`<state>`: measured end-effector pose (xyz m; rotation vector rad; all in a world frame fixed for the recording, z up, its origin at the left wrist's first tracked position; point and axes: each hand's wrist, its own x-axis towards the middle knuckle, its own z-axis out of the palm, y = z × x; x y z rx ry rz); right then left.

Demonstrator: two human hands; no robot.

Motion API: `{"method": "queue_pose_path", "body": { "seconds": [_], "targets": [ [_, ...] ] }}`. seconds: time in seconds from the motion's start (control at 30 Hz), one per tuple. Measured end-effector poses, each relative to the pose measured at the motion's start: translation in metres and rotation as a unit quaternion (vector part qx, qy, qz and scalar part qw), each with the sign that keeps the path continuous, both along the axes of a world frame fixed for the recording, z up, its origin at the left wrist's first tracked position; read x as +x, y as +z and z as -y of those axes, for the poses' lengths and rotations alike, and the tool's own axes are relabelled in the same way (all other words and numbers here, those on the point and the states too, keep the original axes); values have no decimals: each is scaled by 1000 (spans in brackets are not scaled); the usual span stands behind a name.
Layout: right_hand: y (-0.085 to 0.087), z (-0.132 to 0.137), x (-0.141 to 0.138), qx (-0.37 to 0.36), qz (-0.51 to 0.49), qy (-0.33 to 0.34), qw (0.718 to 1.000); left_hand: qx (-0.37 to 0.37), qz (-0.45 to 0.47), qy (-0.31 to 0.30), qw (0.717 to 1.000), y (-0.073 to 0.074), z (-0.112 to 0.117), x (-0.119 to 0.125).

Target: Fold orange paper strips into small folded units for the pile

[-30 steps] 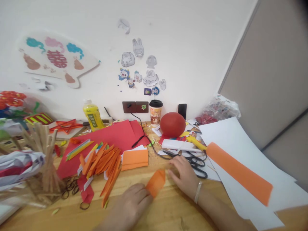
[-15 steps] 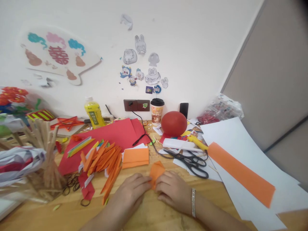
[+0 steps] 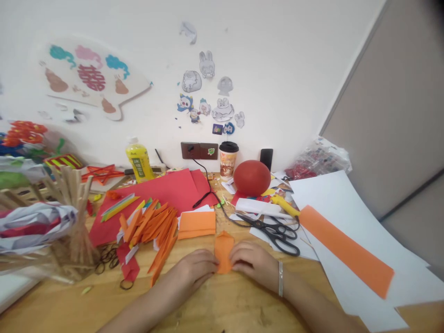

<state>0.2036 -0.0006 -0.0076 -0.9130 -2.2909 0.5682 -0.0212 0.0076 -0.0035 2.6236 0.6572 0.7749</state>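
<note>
A small folded piece of orange paper [image 3: 224,252] lies on the wooden table [image 3: 222,305] between my two hands. My left hand [image 3: 194,270] presses its left edge with fingers closed on it. My right hand [image 3: 253,264], with a bracelet at the wrist, pinches its right edge. Just beyond the paper sits a folded orange sheet [image 3: 196,224], and to the left a pile of several folded orange strips [image 3: 154,229].
Black scissors [image 3: 277,233] lie right of my hands, with a long orange strip [image 3: 345,249] on white sheets [image 3: 347,203]. Red paper [image 3: 166,192], a red ball [image 3: 252,178], a paper cup [image 3: 228,159], a yellow bottle [image 3: 138,159] and a bundle of wooden sticks [image 3: 74,208] stand further back and left.
My right hand came back from near the scissors to the orange paper. Both hands now pinch the piece, which has been laid flatter on the table.
</note>
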Motion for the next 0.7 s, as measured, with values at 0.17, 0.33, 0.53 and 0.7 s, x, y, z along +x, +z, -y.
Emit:
{"method": "queue_pose_path", "body": {
  "seconds": [0.17,0.33,0.53,0.7],
  "targets": [
    [4,2,3,-87,-100,22,991,8,-1,-9,1000,8,2,-3],
    [4,3,-1,-99,-91,22,991,-23,-38,-31,999,14,6,-3],
    [6,7,-3,-116,-79,-17,990,-64,-37,-51,996,15,5,-2],
    [3,5,-2,-159,-93,-21,983,-86,-19,-72,994,4,0,-7]
  ]
}}
